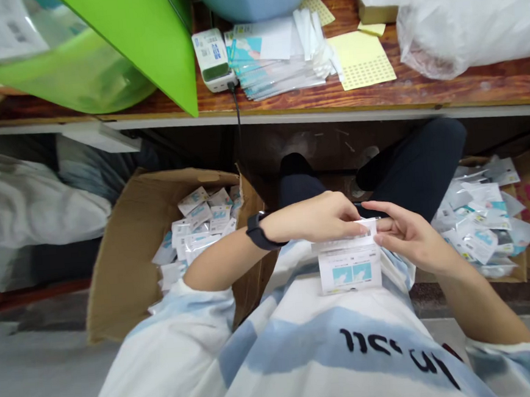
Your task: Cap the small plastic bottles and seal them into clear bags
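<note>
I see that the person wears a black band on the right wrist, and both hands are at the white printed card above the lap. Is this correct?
Not quite: in the head view the black band is on the left wrist, not the right. The left hand and right hand are indeed at the white printed card above the lap.

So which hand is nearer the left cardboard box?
Left. The left hand is to the right of the cardboard box; the right hand is farther off that way.
</note>
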A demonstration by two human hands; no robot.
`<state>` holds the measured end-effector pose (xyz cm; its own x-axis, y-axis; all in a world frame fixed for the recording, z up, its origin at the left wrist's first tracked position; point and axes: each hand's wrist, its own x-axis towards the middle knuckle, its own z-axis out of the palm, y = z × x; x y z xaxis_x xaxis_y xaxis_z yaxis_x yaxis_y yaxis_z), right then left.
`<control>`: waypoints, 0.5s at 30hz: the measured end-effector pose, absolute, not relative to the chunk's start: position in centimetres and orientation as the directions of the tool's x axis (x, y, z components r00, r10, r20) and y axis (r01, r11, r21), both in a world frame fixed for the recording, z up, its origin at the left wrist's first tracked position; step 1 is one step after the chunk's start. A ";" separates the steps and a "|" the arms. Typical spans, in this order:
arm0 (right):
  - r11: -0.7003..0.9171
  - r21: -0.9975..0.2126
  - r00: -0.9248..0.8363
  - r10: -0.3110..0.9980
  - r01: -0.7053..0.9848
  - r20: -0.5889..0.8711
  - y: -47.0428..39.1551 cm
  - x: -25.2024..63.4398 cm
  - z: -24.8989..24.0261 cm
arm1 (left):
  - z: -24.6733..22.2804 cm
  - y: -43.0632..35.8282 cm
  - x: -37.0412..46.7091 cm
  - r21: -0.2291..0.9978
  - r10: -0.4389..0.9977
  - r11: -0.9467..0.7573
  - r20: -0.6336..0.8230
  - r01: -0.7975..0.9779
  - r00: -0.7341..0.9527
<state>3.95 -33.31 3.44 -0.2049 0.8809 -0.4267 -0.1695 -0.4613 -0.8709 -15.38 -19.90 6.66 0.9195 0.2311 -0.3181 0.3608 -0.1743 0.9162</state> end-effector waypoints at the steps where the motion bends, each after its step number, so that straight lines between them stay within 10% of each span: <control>1: -0.455 -0.875 -0.180 0.886 -0.162 -0.428 -33.5 3.9 3.6 | 7.2 -20.0 -14.8 0.899 0.197 -0.254 -0.313 0.357 0.929; 15: -0.241 -0.960 0.050 0.970 0.139 -0.237 -34.8 2.8 5.5 | 6.9 -23.4 -15.8 0.953 0.571 -0.176 -0.104 0.245 0.814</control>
<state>2.78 -34.82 5.54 0.0501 0.9703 -0.2366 0.1392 -0.2413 -0.9604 -15.84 -23.44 6.94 0.8144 0.5708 -0.1042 0.2451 -0.1756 0.9535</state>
